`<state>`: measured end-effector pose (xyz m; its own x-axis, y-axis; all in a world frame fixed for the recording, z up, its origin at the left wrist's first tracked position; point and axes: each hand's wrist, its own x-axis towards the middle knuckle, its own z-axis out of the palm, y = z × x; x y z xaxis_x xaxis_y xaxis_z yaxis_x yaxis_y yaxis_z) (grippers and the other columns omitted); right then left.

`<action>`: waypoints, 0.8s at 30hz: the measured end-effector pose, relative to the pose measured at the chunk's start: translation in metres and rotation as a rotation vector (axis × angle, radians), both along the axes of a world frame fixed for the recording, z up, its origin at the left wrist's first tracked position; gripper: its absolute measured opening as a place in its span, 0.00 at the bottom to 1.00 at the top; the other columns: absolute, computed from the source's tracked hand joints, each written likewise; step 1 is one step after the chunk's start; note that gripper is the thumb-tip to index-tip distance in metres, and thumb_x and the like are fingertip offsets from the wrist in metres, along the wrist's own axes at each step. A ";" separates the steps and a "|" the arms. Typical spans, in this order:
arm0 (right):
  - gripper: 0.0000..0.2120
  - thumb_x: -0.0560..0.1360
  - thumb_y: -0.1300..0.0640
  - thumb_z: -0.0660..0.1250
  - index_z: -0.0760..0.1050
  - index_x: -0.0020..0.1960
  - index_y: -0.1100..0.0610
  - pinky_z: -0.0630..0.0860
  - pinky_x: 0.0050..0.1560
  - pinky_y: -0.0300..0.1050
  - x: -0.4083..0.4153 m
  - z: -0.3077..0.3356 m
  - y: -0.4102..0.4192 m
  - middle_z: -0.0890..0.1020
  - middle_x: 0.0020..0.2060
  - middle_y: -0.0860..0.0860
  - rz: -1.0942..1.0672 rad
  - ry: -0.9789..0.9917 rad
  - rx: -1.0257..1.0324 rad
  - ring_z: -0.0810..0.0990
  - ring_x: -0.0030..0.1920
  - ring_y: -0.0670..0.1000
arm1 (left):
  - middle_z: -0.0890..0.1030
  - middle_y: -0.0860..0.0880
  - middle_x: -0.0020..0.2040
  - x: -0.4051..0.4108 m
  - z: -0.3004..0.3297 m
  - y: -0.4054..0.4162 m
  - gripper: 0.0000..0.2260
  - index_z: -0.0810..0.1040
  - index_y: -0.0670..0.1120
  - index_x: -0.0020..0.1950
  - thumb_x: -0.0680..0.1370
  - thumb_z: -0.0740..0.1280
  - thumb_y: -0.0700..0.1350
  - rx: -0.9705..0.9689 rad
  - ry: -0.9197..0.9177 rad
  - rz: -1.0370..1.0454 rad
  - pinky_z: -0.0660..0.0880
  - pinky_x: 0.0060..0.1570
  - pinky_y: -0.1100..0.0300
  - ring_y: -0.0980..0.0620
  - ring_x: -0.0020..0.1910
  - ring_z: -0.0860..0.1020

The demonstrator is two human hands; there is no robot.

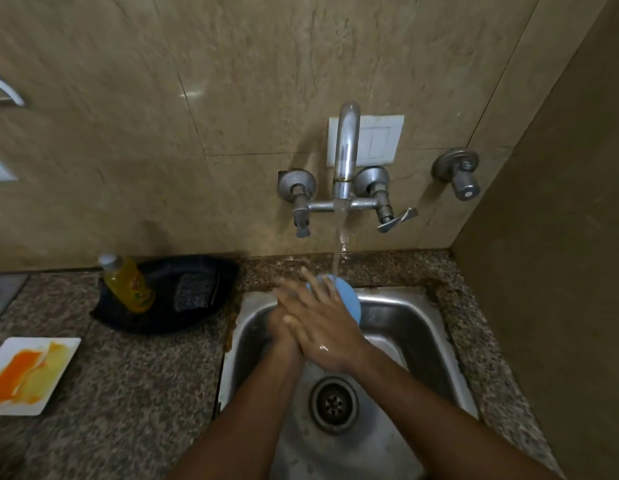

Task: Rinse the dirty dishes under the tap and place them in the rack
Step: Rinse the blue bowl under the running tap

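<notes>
Head view: I see both hands rinsing a round light-blue plastic dish (pixel 349 296) under the running chrome wall tap (pixel 346 150).
My right hand (pixel 322 327) lies spread over the left hand (pixel 284 318), both against the dish above the steel sink (pixel 422 327); a sauce-smeared white square plate (pixel 31 374) waits on the speckled granite tabletop (pixel 135 393).

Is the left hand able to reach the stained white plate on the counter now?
Probably yes, but not at once: the left hand is busy with the blue dish under the tap. The white plate lies uncovered on the counter, nothing in between.
</notes>
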<state>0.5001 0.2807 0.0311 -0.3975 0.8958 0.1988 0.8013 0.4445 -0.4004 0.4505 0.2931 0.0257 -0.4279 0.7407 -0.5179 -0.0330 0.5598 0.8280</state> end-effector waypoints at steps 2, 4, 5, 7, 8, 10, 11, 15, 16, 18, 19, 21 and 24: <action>0.24 0.82 0.45 0.46 0.58 0.78 0.45 0.41 0.77 0.49 0.016 -0.003 -0.005 0.58 0.78 0.46 0.075 0.095 -0.053 0.47 0.79 0.48 | 0.71 0.41 0.72 -0.009 -0.017 -0.003 0.20 0.70 0.47 0.69 0.83 0.51 0.56 -0.039 -0.089 0.025 0.71 0.66 0.47 0.48 0.66 0.75; 0.23 0.83 0.45 0.47 0.63 0.76 0.47 0.53 0.75 0.49 0.024 -0.008 0.009 0.66 0.75 0.49 -0.141 0.191 -0.136 0.59 0.77 0.50 | 0.82 0.40 0.57 -0.030 -0.019 0.003 0.19 0.79 0.44 0.51 0.81 0.58 0.58 -0.056 -0.203 -0.006 0.76 0.61 0.45 0.43 0.54 0.82; 0.22 0.83 0.46 0.48 0.69 0.72 0.49 0.61 0.71 0.48 0.025 0.001 0.015 0.72 0.71 0.51 -0.295 0.275 -0.230 0.67 0.72 0.52 | 0.84 0.41 0.51 -0.035 -0.025 0.007 0.19 0.79 0.45 0.47 0.80 0.59 0.59 -0.058 -0.188 -0.011 0.77 0.60 0.45 0.42 0.50 0.82; 0.21 0.84 0.43 0.50 0.80 0.55 0.50 0.71 0.56 0.48 0.019 0.001 0.022 0.82 0.52 0.50 -0.589 0.466 -0.346 0.78 0.55 0.52 | 0.84 0.43 0.44 -0.031 -0.013 0.006 0.19 0.80 0.46 0.45 0.80 0.60 0.60 -0.021 -0.153 -0.021 0.77 0.57 0.48 0.44 0.46 0.82; 0.22 0.83 0.41 0.52 0.81 0.48 0.51 0.72 0.51 0.47 0.014 0.003 0.023 0.82 0.44 0.48 -0.705 0.572 -0.392 0.79 0.47 0.51 | 0.84 0.44 0.43 -0.031 -0.003 0.002 0.18 0.80 0.47 0.44 0.81 0.60 0.59 0.008 -0.153 -0.053 0.77 0.55 0.50 0.45 0.45 0.82; 0.22 0.81 0.42 0.55 0.81 0.41 0.53 0.75 0.49 0.48 0.018 0.005 0.021 0.82 0.39 0.50 -0.840 0.936 -0.576 0.80 0.42 0.53 | 0.83 0.45 0.43 -0.033 0.013 -0.005 0.17 0.80 0.48 0.46 0.81 0.60 0.58 0.108 -0.144 -0.074 0.77 0.48 0.52 0.46 0.43 0.82; 0.20 0.80 0.44 0.57 0.81 0.42 0.55 0.76 0.49 0.49 0.023 0.008 0.017 0.83 0.40 0.54 -0.853 1.160 -0.735 0.81 0.42 0.55 | 0.83 0.45 0.42 -0.039 0.016 -0.005 0.17 0.80 0.47 0.46 0.81 0.60 0.57 0.168 -0.150 -0.062 0.77 0.45 0.52 0.45 0.42 0.82; 0.18 0.80 0.49 0.61 0.79 0.58 0.62 0.74 0.62 0.60 0.037 0.006 -0.016 0.84 0.50 0.62 -0.737 1.542 -0.948 0.82 0.51 0.61 | 0.81 0.43 0.39 -0.051 0.016 -0.004 0.15 0.79 0.42 0.42 0.81 0.63 0.51 0.342 -0.183 -0.049 0.76 0.41 0.50 0.43 0.40 0.80; 0.17 0.79 0.50 0.62 0.79 0.58 0.62 0.73 0.63 0.61 0.036 0.003 -0.021 0.85 0.50 0.62 -0.716 1.610 -0.952 0.83 0.50 0.61 | 0.80 0.43 0.39 -0.050 0.017 -0.004 0.14 0.78 0.42 0.42 0.81 0.63 0.50 0.356 -0.202 -0.064 0.75 0.41 0.51 0.43 0.40 0.79; 0.15 0.79 0.51 0.64 0.79 0.56 0.61 0.72 0.65 0.62 0.033 0.006 -0.025 0.84 0.50 0.63 -0.699 1.721 -0.923 0.83 0.50 0.62 | 0.80 0.42 0.39 -0.051 0.022 -0.005 0.13 0.77 0.42 0.42 0.81 0.62 0.49 0.351 -0.268 -0.079 0.75 0.42 0.51 0.43 0.40 0.79; 0.14 0.78 0.52 0.64 0.79 0.57 0.62 0.71 0.66 0.64 0.035 0.005 -0.023 0.83 0.52 0.65 -0.709 1.742 -0.897 0.82 0.52 0.64 | 0.80 0.42 0.40 -0.053 0.023 -0.005 0.13 0.78 0.42 0.43 0.81 0.62 0.49 0.344 -0.295 -0.081 0.76 0.42 0.51 0.43 0.40 0.79; 0.18 0.78 0.55 0.64 0.76 0.64 0.63 0.68 0.68 0.64 0.039 0.009 -0.018 0.78 0.60 0.68 -0.672 1.773 -0.840 0.78 0.57 0.66 | 0.81 0.39 0.43 -0.057 0.023 -0.005 0.14 0.79 0.42 0.45 0.80 0.62 0.51 0.325 -0.326 -0.070 0.76 0.44 0.48 0.41 0.42 0.80; 0.21 0.77 0.59 0.62 0.71 0.68 0.66 0.71 0.58 0.59 0.042 0.016 -0.012 0.75 0.63 0.68 -0.627 1.792 -0.807 0.74 0.57 0.64 | 0.84 0.40 0.44 -0.060 0.023 -0.004 0.19 0.80 0.43 0.53 0.76 0.64 0.58 0.263 -0.425 -0.028 0.78 0.43 0.48 0.41 0.40 0.83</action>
